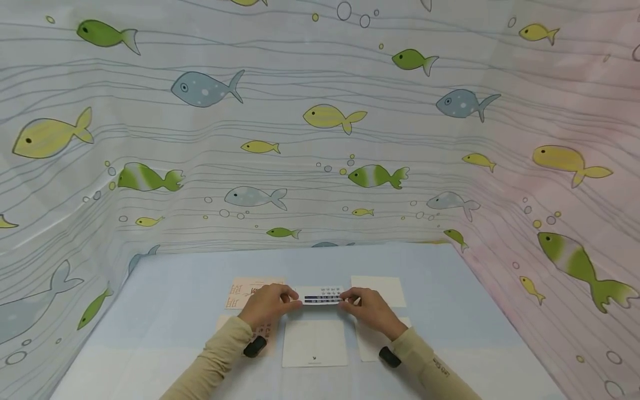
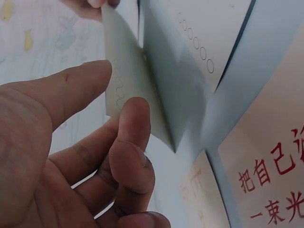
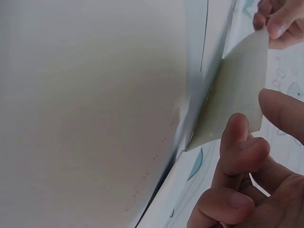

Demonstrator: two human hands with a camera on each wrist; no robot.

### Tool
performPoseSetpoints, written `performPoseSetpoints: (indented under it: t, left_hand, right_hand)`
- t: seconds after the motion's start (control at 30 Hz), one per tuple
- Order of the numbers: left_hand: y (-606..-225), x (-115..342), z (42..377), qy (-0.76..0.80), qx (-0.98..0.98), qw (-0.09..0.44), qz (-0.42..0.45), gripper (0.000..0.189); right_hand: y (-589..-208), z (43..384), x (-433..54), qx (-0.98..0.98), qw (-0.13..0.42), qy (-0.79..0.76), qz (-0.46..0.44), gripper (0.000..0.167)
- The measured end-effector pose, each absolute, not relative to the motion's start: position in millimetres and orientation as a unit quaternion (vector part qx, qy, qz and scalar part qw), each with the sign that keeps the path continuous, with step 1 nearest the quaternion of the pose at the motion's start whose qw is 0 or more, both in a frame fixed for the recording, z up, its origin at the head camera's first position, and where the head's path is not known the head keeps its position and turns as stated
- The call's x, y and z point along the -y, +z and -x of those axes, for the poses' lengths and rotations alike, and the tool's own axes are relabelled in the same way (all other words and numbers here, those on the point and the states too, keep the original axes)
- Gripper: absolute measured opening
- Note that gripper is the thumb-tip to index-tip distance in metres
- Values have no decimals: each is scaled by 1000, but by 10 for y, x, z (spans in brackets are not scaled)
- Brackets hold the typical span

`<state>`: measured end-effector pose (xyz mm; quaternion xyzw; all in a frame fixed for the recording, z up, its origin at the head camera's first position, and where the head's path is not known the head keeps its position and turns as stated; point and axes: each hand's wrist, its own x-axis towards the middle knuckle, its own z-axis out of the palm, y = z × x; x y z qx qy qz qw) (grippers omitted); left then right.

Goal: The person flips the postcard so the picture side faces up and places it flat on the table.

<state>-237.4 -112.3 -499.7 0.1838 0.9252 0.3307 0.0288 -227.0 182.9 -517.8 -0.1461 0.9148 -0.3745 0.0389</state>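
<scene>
Both hands hold a paper card with dark blue bands and small printed characters, tilted up at the far middle. My left hand pinches its left end between thumb and fingers. At the opposite end, my right hand does the same. The left wrist view shows the card's pale back bent slightly, with thumb and index finger at its edge. From the right wrist, the card stands on its long edge, and the other hand grips its far corner.
A pinkish card with red characters lies back left; another is partly under the left wrist. A cream card with a small dark mark lies front middle. Pale cards lie back right and front right. Fish-patterned cloth surrounds the table.
</scene>
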Motion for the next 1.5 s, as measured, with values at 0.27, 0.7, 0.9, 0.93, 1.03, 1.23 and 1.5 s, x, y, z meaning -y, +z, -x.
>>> performPoseSetpoints:
  t: [0.27,0.7,0.9,0.93,1.03,1.23,1.5]
  left_hand:
    - [-5056,1129,2387,326,-926,22,-187,25]
    - [-5119,1107,2431,325,-928,25,-179,26]
    - [-5167,1085,2481,322,-930,31,-175,26]
    - [-5174,1082,2488,323,-930,34,-170,25]
    - [-5190,1074,2497,322,-931,38,-165,24]
    - [-5223,1072,2532,318,-935,44,-150,23]
    - [-5242,1077,2590,311,-938,36,-153,23]
  right_hand:
    - [-5200,2286,-1815,-915,30,-373,147,32]
    - [-5238,2313,-1799,-918,34,-370,139,30]
    - [-5236,2334,-1808,-922,38,-364,129,31]
    - [-5238,2342,-1806,-923,40,-361,128,31]
    - [-5248,2369,-1789,-928,44,-349,122,30]
    - [-5226,2410,-1734,-937,50,-327,114,28]
    - [-5243,2473,-1706,-941,57,-315,108,28]
